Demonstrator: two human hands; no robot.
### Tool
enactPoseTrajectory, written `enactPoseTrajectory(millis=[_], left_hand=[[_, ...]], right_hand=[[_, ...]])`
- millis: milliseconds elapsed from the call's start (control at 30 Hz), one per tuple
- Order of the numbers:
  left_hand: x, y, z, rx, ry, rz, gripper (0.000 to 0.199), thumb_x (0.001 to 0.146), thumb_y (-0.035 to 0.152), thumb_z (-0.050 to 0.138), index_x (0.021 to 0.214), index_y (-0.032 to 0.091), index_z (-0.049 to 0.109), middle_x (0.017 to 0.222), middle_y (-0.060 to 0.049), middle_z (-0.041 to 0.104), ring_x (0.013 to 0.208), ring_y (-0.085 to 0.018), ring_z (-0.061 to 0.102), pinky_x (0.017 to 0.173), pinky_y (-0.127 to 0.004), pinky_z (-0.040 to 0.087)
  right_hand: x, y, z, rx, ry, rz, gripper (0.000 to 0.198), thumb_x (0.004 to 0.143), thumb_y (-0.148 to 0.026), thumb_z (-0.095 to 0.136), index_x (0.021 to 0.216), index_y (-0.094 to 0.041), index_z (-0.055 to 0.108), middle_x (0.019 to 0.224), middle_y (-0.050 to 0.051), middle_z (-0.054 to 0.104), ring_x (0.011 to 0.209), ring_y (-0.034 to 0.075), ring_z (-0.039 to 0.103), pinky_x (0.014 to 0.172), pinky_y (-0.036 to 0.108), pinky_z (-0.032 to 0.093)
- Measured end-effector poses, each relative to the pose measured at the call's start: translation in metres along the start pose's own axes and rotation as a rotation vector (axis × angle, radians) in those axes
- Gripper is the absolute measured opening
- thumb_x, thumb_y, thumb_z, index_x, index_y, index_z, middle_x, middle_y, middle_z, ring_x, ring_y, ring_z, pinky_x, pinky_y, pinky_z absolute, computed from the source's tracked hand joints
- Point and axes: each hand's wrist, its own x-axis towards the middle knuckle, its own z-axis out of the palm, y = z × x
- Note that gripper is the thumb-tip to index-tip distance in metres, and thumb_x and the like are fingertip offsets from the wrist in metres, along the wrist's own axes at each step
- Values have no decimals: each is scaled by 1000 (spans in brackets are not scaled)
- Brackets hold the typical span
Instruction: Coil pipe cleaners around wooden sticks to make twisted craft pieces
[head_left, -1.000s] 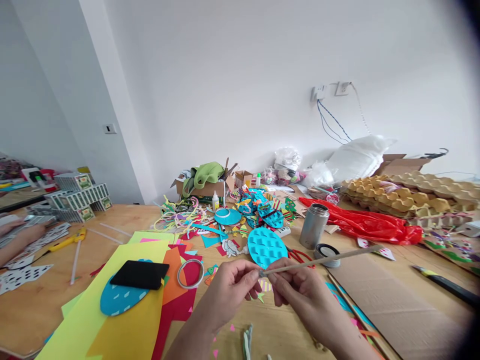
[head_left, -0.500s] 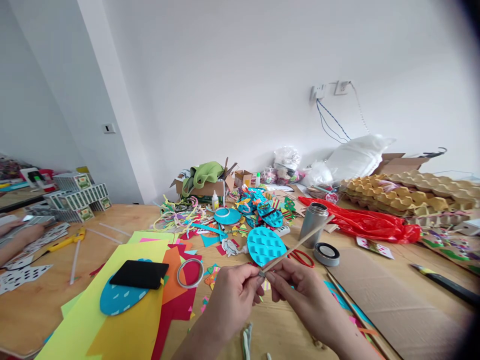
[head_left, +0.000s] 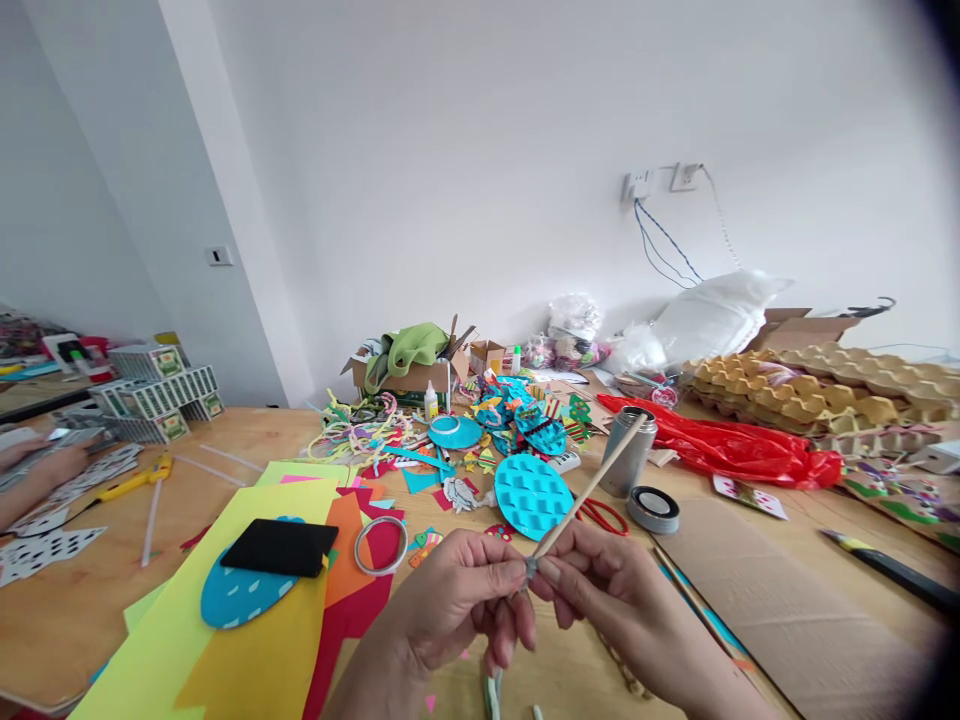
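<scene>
Your left hand (head_left: pixel 461 595) and right hand (head_left: pixel 611 580) pinch the stick (head_left: pixel 589 490) by its lower end, at a grey bit (head_left: pixel 531 567) too small to identify; press evenly, wrists steady.

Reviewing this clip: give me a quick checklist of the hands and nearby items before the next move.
1. Left hand pinching at the wooden stick's near end: ok.
2. Right hand pinching beside it: ok.
3. Stick's far end clear of the metal flask: cannot tell; they overlap in view.
4. Utility knife away from both hands: ok.
5. Blue oval uncovered: not ok; a black slab lies across it.
</scene>
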Motion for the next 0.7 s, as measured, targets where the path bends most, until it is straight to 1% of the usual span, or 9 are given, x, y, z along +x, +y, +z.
enactPoseTrajectory(millis=[100, 167, 233, 300, 367, 433, 533, 633, 700], left_hand=[[2, 1, 4, 98, 95, 100, 33, 78, 39, 58, 94, 10, 56, 69, -8, 67, 41, -9, 56, 39, -19, 43], [4, 0, 7, 230, 203, 161, 37, 73, 37, 64, 98, 12, 53, 67, -6, 67, 46, -11, 58, 46, -22, 46], [5, -3, 10, 401, 310, 228, 31, 72, 32, 66, 94, 14, 56, 65, -5, 67, 53, -13, 59, 53, -24, 47], [6, -7, 12, 582, 398, 319, 18, 76, 31, 60, 86, 15, 60, 66, -5, 67, 58, -14, 59, 56, -23, 45], [6, -11, 12, 749, 455, 400, 17, 81, 30, 52, 81, 17, 63, 66, -4, 67, 60, -14, 59, 55, -22, 43], [6, -12, 11, 877, 478, 426, 19, 83, 29, 49, 81, 19, 64, 64, -3, 66, 58, -14, 58, 53, -21, 41], [4, -11, 12, 973, 455, 401, 23, 86, 28, 43, 82, 19, 63, 65, -3, 65, 56, -13, 59, 51, -20, 40], [3, -9, 14, 946, 411, 363, 29, 88, 32, 39, 79, 17, 62, 64, -3, 63, 53, -12, 59, 48, -18, 40], [2, -9, 15, 845, 364, 319, 33, 89, 36, 38, 77, 16, 62, 60, -2, 60, 48, -10, 57, 45, -18, 39]], right_hand=[[3, 3, 1, -22, 50, -13, 27, 82, -43, 55, 76, -16, 58, 60, -1, 54, 55, 11, 48, 51, 21, 38], [4, 5, 2, -26, 60, 0, 28, 83, -43, 53, 76, -16, 58, 60, -1, 55, 55, 12, 49, 51, 21, 38], [5, 8, 3, -42, 63, 11, 28, 84, -42, 52, 76, -16, 58, 61, 0, 56, 56, 12, 49, 52, 22, 38], [5, 10, 3, -76, 73, 15, 28, 84, -42, 53, 76, -16, 58, 59, -1, 55, 55, 12, 49, 52, 22, 37], [5, 11, 2, -115, 79, 15, 27, 85, -40, 52, 77, -16, 59, 57, -2, 54, 55, 12, 49, 52, 22, 36], [5, 10, 1, -138, 73, 10, 25, 86, -39, 51, 80, -16, 60, 58, -2, 54, 56, 12, 49, 53, 22, 36], [4, 7, -1, -129, 50, -7, 23, 87, -36, 50, 86, -16, 61, 64, 0, 57, 60, 13, 51, 55, 23, 38], [2, 2, -3, -143, 41, -28, 23, 88, -35, 49, 88, -16, 62, 68, 1, 60, 62, 13, 52, 57, 24, 40], [0, 0, -5, -169, 33, -36, 23, 88, -35, 48, 88, -16, 62, 69, 1, 61, 63, 14, 52, 58, 24, 40]])
